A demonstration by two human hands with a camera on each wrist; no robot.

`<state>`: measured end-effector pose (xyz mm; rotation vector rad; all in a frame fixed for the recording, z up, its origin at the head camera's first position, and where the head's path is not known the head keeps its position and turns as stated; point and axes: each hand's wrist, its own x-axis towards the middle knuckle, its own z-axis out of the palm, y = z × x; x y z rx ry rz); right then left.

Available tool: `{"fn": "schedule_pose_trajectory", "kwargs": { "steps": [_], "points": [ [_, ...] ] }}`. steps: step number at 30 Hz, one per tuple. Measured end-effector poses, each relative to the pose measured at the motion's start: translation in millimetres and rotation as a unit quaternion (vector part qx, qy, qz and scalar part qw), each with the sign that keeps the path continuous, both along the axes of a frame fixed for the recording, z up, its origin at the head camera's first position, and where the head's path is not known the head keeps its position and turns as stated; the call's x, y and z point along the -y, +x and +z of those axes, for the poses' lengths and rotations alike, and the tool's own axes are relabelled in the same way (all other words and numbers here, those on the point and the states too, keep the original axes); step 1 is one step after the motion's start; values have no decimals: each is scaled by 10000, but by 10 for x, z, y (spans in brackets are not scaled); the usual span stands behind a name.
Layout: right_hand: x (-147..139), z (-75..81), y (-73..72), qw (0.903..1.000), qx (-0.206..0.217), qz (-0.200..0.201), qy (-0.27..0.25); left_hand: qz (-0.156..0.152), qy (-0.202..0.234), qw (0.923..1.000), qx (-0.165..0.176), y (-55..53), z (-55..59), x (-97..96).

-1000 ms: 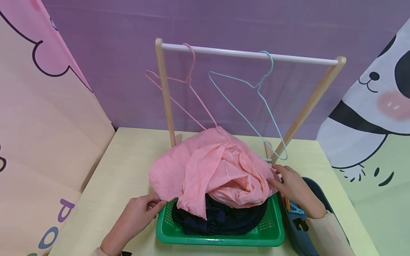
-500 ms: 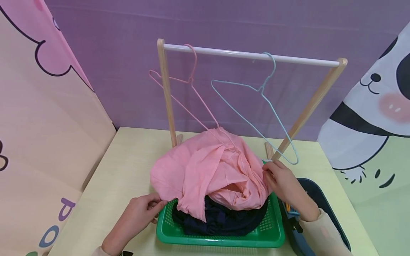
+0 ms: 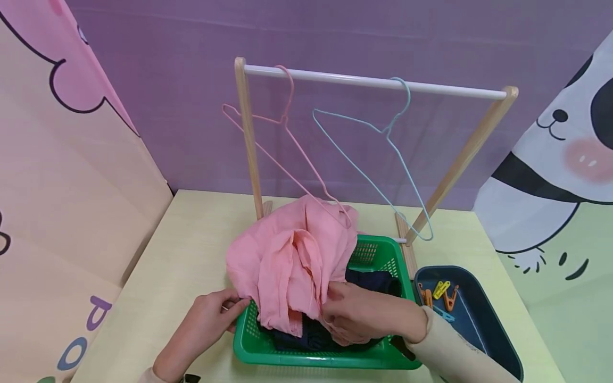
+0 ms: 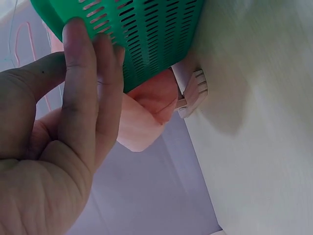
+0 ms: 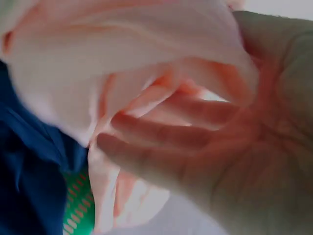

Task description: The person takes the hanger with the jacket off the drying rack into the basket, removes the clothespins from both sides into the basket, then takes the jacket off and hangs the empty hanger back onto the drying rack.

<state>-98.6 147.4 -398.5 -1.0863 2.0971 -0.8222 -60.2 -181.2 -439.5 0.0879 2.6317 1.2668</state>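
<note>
A pink zip-front jacket lies bunched over the left and back of a green basket, partly covering a dark navy garment. My right hand grips a fold of the jacket over the basket's middle; in the right wrist view the cloth lies between thumb and fingers. At the basket's left side my left hand holds the rim, with fingers against its outside in the left wrist view. The jacket's edge lies close to those fingertips. A pink hanger reaches down to the jacket, its lower end against the cloth.
Behind the basket stands a wooden rack with a white rail. A light blue hanger hangs from it. On the right, a dark blue tray holds several clothespins. A purple backdrop rises behind the table.
My right hand has moved from the jacket's right edge leftward and nearer, folding that side over and uncovering the basket's back right. The blue hanger has swung. My left hand has stayed put.
</note>
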Motion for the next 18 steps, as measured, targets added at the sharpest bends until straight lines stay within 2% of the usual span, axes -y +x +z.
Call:
{"fn": "schedule_pose_trajectory", "kwargs": {
  "steps": [1, 2, 3, 4, 6, 9, 10, 12, 16, 18],
  "points": [
    [62, -37, -1, 9988, -208, 146, 430, -13, 18, 10000, -4, -3, 1, 1],
    [105, -81, -3, 9906, -914, 449, 913, -27, 33, 10000, -5, -5, 3, 3],
    [142, -125, -8, 9732, -1696, 657, 1405, -49, 51, 10000, -12, -8, 7, 6],
    [180, -173, -16, 9556, -2182, 862, 1786, -65, 74, 10000, -14, -7, 9, 8],
    [251, -261, -24, 9371, -2438, 838, 2354, -102, 106, 9999, -18, -8, 15, 11],
    [330, -331, -29, 9098, -2899, 850, 2846, -134, 129, 9998, -12, -8, 26, 17],
    [343, -333, -36, 9064, -2951, 857, 2898, -133, 135, 9998, 2, -9, 29, 19],
    [346, -296, -53, 9121, -2726, 907, 2924, -122, 152, 9998, 35, -9, 32, 22],
    [285, -137, -111, 9382, -2026, 937, 2646, -100, 180, 9997, 98, -12, 27, 22],
    [262, -9, -114, 9406, -1966, 963, 2594, -101, 188, 9997, 129, -13, 24, 21]
  ]
}}
